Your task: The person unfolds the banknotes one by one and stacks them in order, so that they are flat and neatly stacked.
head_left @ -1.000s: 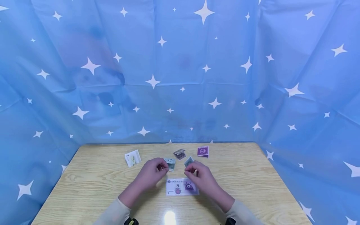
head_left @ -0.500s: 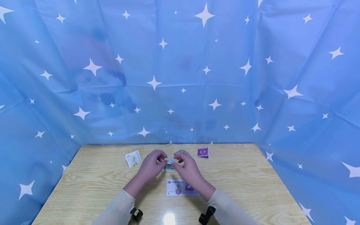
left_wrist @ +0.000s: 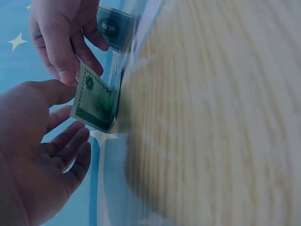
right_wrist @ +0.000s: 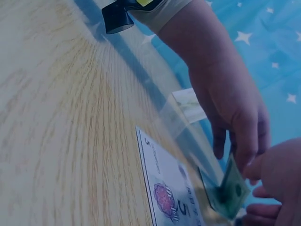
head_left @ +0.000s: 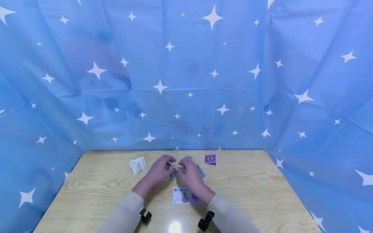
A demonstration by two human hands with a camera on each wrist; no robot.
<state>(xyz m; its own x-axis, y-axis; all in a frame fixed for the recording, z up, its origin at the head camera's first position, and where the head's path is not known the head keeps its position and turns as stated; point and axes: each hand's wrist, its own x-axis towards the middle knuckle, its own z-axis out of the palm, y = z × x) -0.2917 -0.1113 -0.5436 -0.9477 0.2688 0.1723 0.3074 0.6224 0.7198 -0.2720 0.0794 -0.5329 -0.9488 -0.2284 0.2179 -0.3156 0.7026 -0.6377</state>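
Note:
My left hand (head_left: 160, 170) and right hand (head_left: 190, 176) meet over a folded green banknote (left_wrist: 94, 101) on the table. In the left wrist view its upper flap stands raised, and the thumb and finger of each hand pinch its free edge at the two corners. The same flap shows on edge between both hands in the right wrist view. A second folded green note (head_left: 203, 171) lies just right of my right hand, partly covered by it. Nearer to me lies a flat white-and-purple note marked 5 (head_left: 179, 195), its right part hidden under my right forearm.
Along the back of the wooden table (head_left: 247, 191) lie a folded white note (head_left: 138, 165), a brown note (head_left: 186, 158) mostly behind my right hand, and a folded purple note (head_left: 210, 158). A blue star-patterned cloth (head_left: 192, 123) hangs behind the table's back edge.
My right hand has moved left, from beside the second green note to the folded note at my left hand. Both hands now pinch its upper flap together.

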